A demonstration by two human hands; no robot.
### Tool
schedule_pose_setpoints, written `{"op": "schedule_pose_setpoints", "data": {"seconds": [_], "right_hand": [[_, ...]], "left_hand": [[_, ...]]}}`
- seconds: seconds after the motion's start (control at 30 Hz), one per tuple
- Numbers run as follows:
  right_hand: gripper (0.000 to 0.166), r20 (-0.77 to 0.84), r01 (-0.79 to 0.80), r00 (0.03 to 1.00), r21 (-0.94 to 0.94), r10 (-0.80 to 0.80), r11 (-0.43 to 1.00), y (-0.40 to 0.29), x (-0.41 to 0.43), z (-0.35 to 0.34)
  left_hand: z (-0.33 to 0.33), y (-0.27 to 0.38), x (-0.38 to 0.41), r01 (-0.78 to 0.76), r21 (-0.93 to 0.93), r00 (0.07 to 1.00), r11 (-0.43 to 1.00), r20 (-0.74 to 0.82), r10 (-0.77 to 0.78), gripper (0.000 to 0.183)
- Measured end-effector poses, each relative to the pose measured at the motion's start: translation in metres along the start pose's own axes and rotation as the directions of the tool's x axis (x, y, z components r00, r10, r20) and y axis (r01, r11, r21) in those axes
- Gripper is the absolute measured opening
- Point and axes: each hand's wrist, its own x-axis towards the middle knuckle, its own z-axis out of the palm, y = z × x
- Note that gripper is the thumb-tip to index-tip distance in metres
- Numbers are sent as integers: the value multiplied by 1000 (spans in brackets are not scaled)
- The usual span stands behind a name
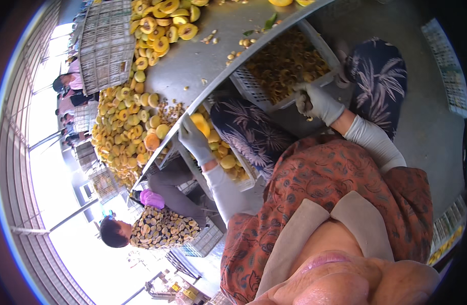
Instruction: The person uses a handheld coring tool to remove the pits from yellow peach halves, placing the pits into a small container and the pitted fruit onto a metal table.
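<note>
My left hand (195,140), in a pale glove, is at the metal table's edge, above a crate (247,185) of yellow peach halves. A bright yellow peach half (201,125) lies right beside its fingers; whether they grip it I cannot tell. My right hand (320,105), also gloved, hovers with curled fingers at the near side of a white plastic crate (325,81) filled with brownish fruit scraps (285,65). A small pale scrap (309,119) shows just below that hand. What its fingers may enclose is hidden.
Piled peaches and halves (123,126) cover the left of the metal table (176,72), by a large upright crate (106,45). A co-worker in a patterned top (165,228) sits to my left. My knees (252,133) flank the scrap crate. More crates (447,68) stand at right.
</note>
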Motion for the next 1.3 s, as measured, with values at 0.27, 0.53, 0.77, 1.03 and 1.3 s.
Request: {"op": "schedule_pose_setpoints", "data": {"seconds": [0.27,0.53,0.77,1.03,1.3], "right_hand": [[22,28,-114,993,35,113,993,4,11,10],[15,71,50,997,-231,-35,972,4,-10,38],[17,103,178,984,-536,-146,825,-3,-23,38],[17,377,662,707,-650,-598,373,-9,-27,67],[19,675,697,320,-643,-665,-317,-20,-39,88]], "left_hand": [[10,6,77,-155,439,954,885,-165,249,51],[154,38,261,-285,465,956,838,75,283,73],[190,54,219,-277,154,934,948,274,229,57],[159,103,106,-36,-503,910,863,341,237,28],[165,147,18,-136,-666,868,733,276,412,32]]}}
